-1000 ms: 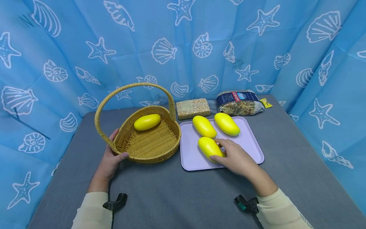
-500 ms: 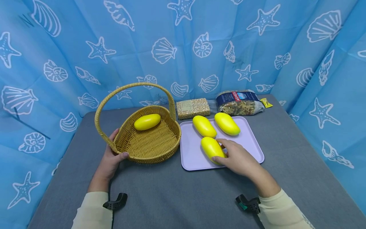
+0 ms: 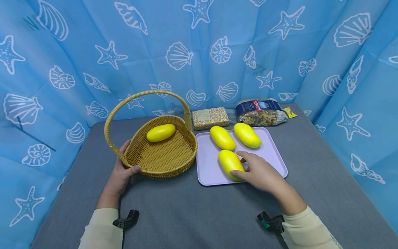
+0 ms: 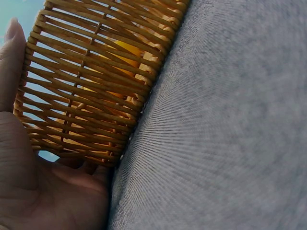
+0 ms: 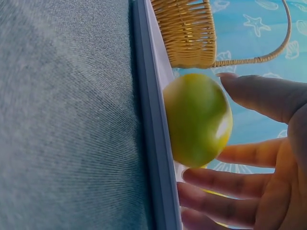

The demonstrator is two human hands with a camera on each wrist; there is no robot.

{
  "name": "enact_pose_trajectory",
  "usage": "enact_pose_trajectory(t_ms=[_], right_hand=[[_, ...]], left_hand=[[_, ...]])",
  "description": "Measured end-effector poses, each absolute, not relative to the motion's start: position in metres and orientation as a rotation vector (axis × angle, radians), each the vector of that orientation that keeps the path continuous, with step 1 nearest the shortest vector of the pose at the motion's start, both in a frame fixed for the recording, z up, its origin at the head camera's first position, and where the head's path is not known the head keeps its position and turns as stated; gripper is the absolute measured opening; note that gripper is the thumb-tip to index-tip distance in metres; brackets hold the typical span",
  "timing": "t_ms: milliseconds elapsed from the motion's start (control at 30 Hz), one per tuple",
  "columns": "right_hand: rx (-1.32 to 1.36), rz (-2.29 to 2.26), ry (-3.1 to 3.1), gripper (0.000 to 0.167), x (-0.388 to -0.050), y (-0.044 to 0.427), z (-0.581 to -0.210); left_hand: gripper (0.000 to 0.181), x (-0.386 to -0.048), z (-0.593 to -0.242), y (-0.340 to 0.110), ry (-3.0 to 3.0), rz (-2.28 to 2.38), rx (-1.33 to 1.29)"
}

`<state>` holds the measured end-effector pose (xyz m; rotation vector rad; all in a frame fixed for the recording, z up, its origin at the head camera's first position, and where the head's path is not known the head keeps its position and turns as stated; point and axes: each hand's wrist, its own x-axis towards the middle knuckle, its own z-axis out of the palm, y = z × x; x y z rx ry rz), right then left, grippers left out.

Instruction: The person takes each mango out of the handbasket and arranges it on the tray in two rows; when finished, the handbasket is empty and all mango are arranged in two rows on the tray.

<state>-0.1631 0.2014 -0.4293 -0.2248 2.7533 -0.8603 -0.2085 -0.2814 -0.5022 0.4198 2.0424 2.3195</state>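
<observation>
At left in the head view, the wicker basket (image 3: 161, 155) stands with its arched handle up and one yellow mango (image 3: 160, 132) inside. My left hand (image 3: 122, 173) holds its near-left side, thumb over the rim, most fingers hidden behind the wall. On the lilac tray (image 3: 208, 173) lie several mangoes. My right hand (image 3: 259, 171) is around the nearest mango (image 3: 230, 164), thumb on its near end and fingers along its far side. The right wrist view shows this mango's greenish end (image 5: 197, 120) between thumb and fingers, low over the tray. Two other mangoes (image 3: 222, 138) lie behind it.
Behind the tray lie a clear pack of pale grains (image 3: 210, 118), a pasta bag (image 3: 260, 112) and a small yellow packet (image 3: 290, 112). The basket's right side is close to the tray's left edge. A blue shell-print curtain (image 3: 199, 52) hangs around the grey table (image 3: 186, 214).
The nearest mango and my right hand have shifted slightly to the right on the tray. My left hand and the basket have stayed in place.
</observation>
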Motion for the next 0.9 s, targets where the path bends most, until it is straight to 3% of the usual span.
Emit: enact_pose_trajectory(t_ms=[333, 900], right_hand=[[-0.267, -0.964, 2.817, 0.077, -0.164, 0.2044, -0.4277], [-0.574, -1.448, 2.82, 0.06, -0.1649, 0.1955, -0.42]], left_hand=[[0.098, -0.209, -0.5023, -0.2814, 2.053, 2.32, 0.419], [0.098, -0.2099, -0.5025, -0.2811, 2.056, 2.323, 0.411]])
